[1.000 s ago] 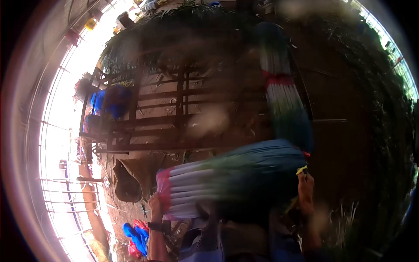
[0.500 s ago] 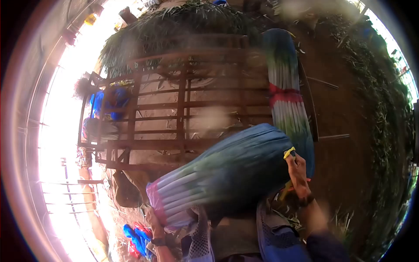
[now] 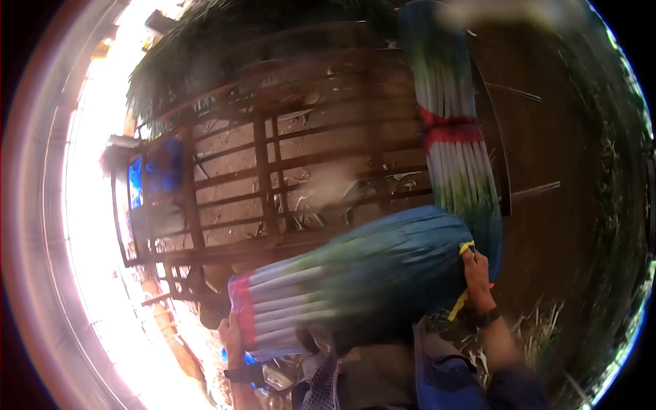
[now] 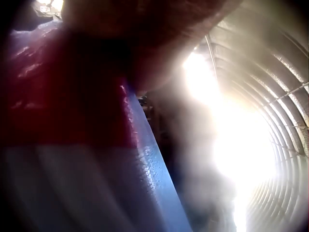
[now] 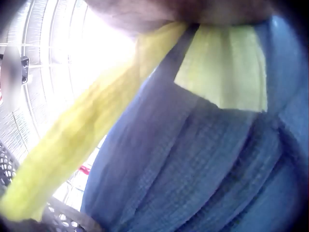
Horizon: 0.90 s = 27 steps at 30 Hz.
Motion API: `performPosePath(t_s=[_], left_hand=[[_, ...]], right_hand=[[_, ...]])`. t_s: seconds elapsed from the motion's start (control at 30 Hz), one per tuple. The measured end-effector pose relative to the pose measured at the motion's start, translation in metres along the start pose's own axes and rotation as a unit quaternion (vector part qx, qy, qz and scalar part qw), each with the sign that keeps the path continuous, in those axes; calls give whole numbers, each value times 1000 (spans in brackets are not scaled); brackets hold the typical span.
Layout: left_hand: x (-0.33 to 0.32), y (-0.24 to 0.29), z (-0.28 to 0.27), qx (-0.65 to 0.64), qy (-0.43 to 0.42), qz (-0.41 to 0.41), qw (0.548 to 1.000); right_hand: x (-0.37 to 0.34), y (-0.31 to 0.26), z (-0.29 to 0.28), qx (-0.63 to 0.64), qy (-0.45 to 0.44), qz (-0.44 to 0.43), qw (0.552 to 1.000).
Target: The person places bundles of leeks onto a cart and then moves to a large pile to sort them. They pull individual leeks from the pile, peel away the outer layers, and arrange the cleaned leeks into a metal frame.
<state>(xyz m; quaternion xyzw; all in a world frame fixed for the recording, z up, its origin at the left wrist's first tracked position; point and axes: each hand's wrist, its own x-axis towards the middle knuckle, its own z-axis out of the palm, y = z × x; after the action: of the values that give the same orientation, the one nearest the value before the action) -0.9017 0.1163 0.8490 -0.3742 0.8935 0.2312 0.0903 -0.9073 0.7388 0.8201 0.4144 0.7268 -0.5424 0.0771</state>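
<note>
A long bundle of white stalks with blue-green tops [image 3: 383, 253] lies crosswise before the person's body. The left hand [image 3: 231, 335] holds its pale end beside a red band [image 3: 242, 313]; that band also fills much of the left wrist view [image 4: 63, 111], the hand blurred above it. At the leafy end, the right hand [image 3: 478, 277] grips the bundle by a yellow strip [image 3: 458, 306], fingers curled. The right wrist view shows the yellow strip [image 5: 87, 125] hanging beside blue-tinted leaves [image 5: 193, 159]. Both hands' fingertips are partly hidden.
A second bundle with a red middle band [image 3: 454, 133] lies lengthwise beyond the right end, overlapped by the held one. A brown slatted frame [image 3: 266, 171] spans the centre. Leafy piles stand behind it [image 3: 205, 41] and at far right [image 3: 608, 178].
Since half a second ago, the held bundle has levelled somewhat, its leafy end lower and farther right in view. Both hands keep hold. The head view has shifted, the frame appearing higher and farther left.
</note>
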Motion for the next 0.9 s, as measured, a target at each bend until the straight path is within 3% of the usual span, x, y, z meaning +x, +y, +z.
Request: performPosePath(t_s=[0.17, 0.23, 0.27, 0.33, 0.47, 0.53, 0.57, 0.63, 0.67, 0.7, 0.77, 0.8, 0.83, 0.9], left_hand=[[61, 80, -1, 106, -47, 90, 989], [85, 123, 9, 82, -60, 151, 983], [95, 153, 18, 57, -75, 203, 975], [98, 245, 27, 149, -120, 196, 962], [115, 386, 79, 141, -150, 343, 917], [132, 449, 118, 82, -205, 361, 906], [124, 495, 128, 116, -201, 382, 894], [97, 576, 142, 148, -156, 467, 858], [102, 607, 159, 149, -155, 469, 856], [79, 642, 157, 89, -196, 498, 840], [86, 695, 190, 84, -180, 510, 837], [79, 709, 193, -2, -238, 532, 813], [67, 716, 198, -86, -296, 546, 779], [44, 707, 230, -104, -296, 567, 762]], right_hand=[[-47, 7, -18, 91, 91, 36, 991], [-69, -4, -28, 128, 159, 92, 975], [-77, -1, -36, 136, 167, 95, 972], [-90, 6, -53, 148, 196, 79, 966], [-95, -11, -61, 259, 261, 67, 927], [-93, 8, -68, 207, 361, -8, 909], [-89, 42, -78, 137, 366, -28, 920], [-86, 84, -79, 123, 340, -29, 932], [-86, 93, -80, 107, 314, -20, 943], [-70, 65, -79, 253, 338, 112, 900], [-46, 52, -46, 180, 376, 107, 903], [-36, 55, -27, 109, 416, 97, 898], [-33, 66, -10, 94, 344, 58, 932], [1, -4, 26, 168, 309, 158, 923]])
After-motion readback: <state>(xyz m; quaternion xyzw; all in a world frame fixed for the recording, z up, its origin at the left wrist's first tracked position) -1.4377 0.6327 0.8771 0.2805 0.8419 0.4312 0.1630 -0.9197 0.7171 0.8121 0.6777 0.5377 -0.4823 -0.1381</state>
